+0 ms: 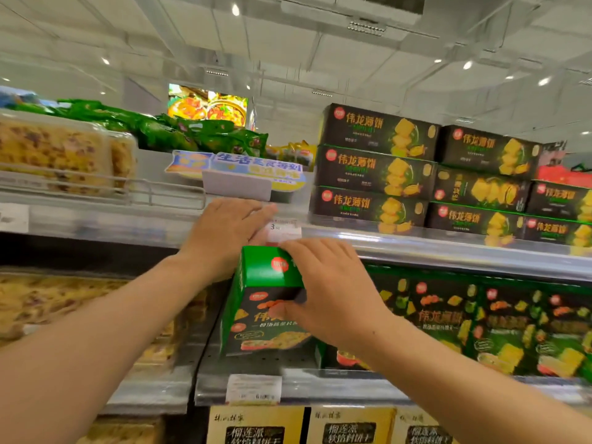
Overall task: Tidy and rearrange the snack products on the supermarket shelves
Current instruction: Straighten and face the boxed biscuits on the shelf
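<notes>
A green-topped cracker box (256,302) with a dark front stands tilted at the left end of the middle shelf (256,363). My right hand (330,286) grips its top and right front. Behind the box, my left hand (224,235) rests against its back upper edge, fingers reaching toward the price tag (283,229) on the rail. More boxes of the same kind (480,322) stand in a row to the right on the same shelf. Black cracker boxes (374,168) are stacked on the upper shelf.
Clear tubs of yellow snack (57,152) sit upper left behind a wire guard, with green bags (192,133) behind them. A blue promo sign (237,171) stands mid-shelf. Yellow boxes (256,424) line the bottom shelf. More yellow packs (48,302) fill the lower left.
</notes>
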Motion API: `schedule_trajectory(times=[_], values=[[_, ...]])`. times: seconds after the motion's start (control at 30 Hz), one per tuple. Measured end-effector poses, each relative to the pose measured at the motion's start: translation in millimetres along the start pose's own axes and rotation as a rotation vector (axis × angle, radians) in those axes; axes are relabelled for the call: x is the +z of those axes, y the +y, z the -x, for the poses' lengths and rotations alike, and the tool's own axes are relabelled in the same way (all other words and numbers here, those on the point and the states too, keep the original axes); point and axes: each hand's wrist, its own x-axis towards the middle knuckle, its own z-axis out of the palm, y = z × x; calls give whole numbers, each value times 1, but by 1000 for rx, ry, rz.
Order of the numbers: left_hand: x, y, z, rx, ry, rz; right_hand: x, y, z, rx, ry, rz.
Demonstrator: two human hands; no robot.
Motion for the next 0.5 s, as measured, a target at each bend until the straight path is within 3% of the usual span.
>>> schedule_trajectory(times=[0.17,0.27,0.37,0.5], values=[[-7,0,-3,35,62,61,40,-5,0,-5,9,32],[-11,-2,-9,-64,116,189,55,-2,-1,24,-36,52],[-9,6,-15,-143,79,73,64,2,-7,55,-106,46],[2,15,-12,-123,164,11,68,10,-18,22,-192,119]])
